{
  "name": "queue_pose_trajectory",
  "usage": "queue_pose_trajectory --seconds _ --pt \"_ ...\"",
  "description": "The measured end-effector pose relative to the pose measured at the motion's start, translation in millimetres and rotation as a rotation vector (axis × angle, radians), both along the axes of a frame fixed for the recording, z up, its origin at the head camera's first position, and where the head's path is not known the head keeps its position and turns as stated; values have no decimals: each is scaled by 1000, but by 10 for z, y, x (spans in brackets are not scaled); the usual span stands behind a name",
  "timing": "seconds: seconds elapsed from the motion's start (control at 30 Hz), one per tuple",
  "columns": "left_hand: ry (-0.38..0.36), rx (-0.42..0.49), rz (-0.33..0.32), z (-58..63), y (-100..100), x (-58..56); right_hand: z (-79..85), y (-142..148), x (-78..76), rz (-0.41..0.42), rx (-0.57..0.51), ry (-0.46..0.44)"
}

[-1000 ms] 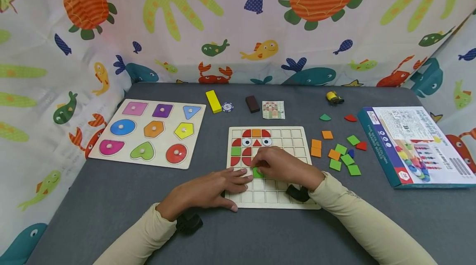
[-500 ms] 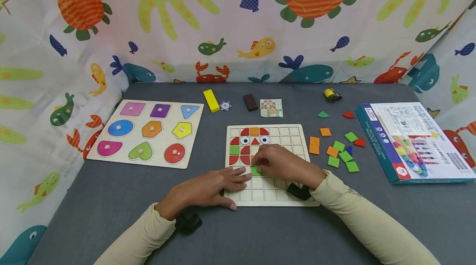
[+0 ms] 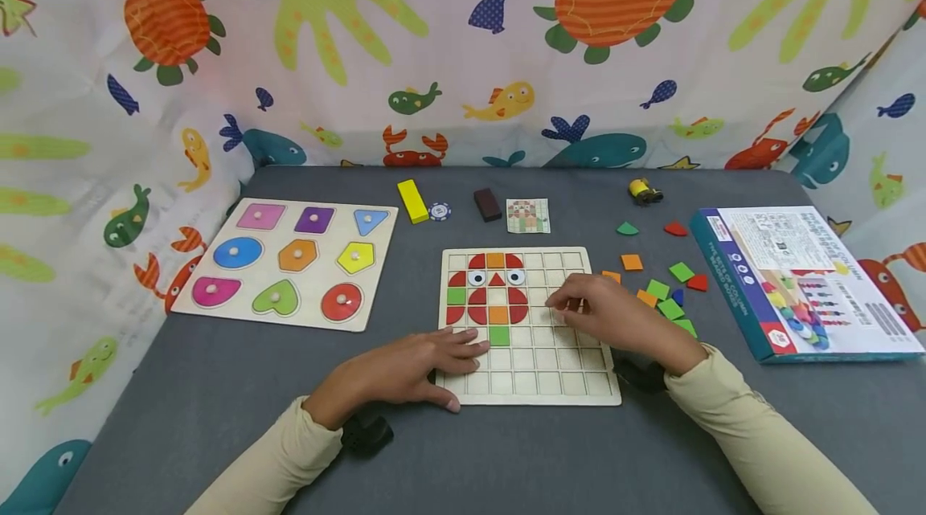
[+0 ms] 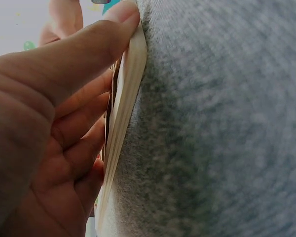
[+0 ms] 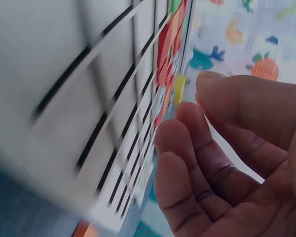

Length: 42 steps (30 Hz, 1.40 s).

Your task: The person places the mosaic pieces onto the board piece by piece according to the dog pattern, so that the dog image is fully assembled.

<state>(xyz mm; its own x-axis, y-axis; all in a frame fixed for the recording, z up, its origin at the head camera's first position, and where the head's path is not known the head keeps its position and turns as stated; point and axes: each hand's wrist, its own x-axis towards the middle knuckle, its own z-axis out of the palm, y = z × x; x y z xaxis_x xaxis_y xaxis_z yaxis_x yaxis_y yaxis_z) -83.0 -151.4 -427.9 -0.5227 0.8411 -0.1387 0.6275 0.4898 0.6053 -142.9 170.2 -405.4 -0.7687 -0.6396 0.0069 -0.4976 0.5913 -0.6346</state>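
A wooden grid board point(image 3: 538, 382) lies on the grey table. In its upper left, red curved tiles, an orange tile point(image 3: 498, 315), green tiles and two eye tiles form a face-like pattern; one green tile point(image 3: 499, 336) sits below the orange one. My left hand point(image 3: 427, 366) rests on the board's lower left, fingers extended; in the left wrist view its thumb point(image 4: 89, 49) lies along the board's edge. Over the board's right side is my right hand point(image 3: 615, 314), fingers loosely bent. The right wrist view shows nothing between its thumb and fingertips point(image 5: 172, 138).
Loose green, orange, red and blue tiles point(image 3: 657, 289) lie right of the board, beside a boxed game point(image 3: 803, 282). Left is a shape puzzle point(image 3: 289, 290). Behind stand a yellow block point(image 3: 412, 202), a poker chip point(image 3: 440, 211), a dark block point(image 3: 488, 205), a pattern card point(image 3: 528, 216) and a small yellow toy point(image 3: 644, 192).
My right hand has left the green tile at the board's middle and moved right, uncovering that tile and the orange and red ones above it. My left hand stays in place.
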Motion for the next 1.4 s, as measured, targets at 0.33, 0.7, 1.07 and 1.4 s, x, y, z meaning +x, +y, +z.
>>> queue_pose_trajectory --seconds 0.33,0.7,1.07,1.4 --pt "-12 -2 18 -25 14 20 -19 613 90 -118 53 27" --pt "-1 -23 28 -36 10 61 -124 1052 179 -268 103 70" --pt "-15 -21 28 -10 -18 55 -146 956 182 -226 145 85" --pt "-10 -57 7 55 15 -29 -72 810 125 -157 140 4"
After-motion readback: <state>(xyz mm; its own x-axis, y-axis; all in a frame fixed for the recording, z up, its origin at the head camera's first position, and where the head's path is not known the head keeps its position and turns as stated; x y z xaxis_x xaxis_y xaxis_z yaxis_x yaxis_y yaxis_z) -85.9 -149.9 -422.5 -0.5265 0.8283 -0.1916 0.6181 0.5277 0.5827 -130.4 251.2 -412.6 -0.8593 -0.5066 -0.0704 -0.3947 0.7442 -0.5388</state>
